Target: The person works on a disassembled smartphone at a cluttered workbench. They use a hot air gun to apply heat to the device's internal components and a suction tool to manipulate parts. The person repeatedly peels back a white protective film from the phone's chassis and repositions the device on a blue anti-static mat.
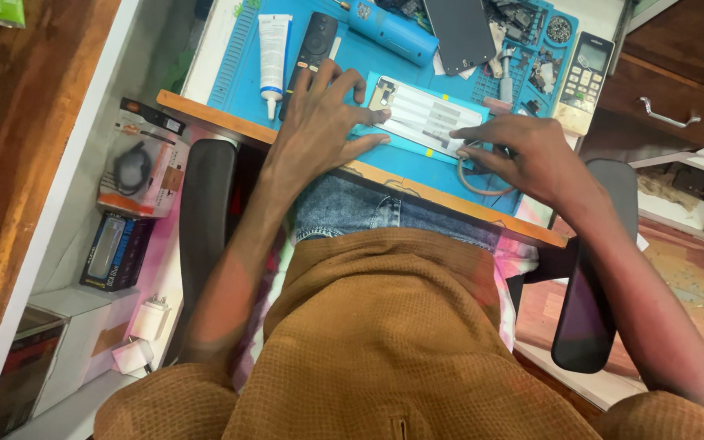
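A: Starting at the far left, what lies off the worktop?

B: A shelf beside the chair carries a packaged black cable in a clear blister pack point(136, 175), a dark box with a grey device pictured on it point(116, 251), and two white plug adapters point(144, 330) lower down.

A: And on the worktop itself?

B: A blue silicone repair mat point(352, 57) covers a wooden-edged worktop point(205, 114). On the mat's left part a white tube with a nozzle cap point(271, 61) lies just beside a slim black remote control point(310, 50).

A: Where is the left hand?

B: The left hand point(319, 122) lies flat, fingers spread, pressing on the left end of an opened phone with a pale inner panel point(425, 118), which lies on the mat near the worktop's front edge. Its grip is spread out, not closed around anything.

A: And the right hand?

B: The right hand point(523, 155) is at the phone's right end, fingertips pressed together at the edge. It seems to be pinching a small tool, but I cannot tell what it is. A grey curved cable point(470, 181) loops under that hand.

A: Further back and right?

B: A blue cylinder-shaped tool point(393, 28), a dark phone screen panel point(459, 33), compartments of small loose parts point(531, 24), then a beige remote with a small display and buttons point(584, 81) at the mat's right edge. A wooden drawer with a metal handle point(670, 114) is beyond.
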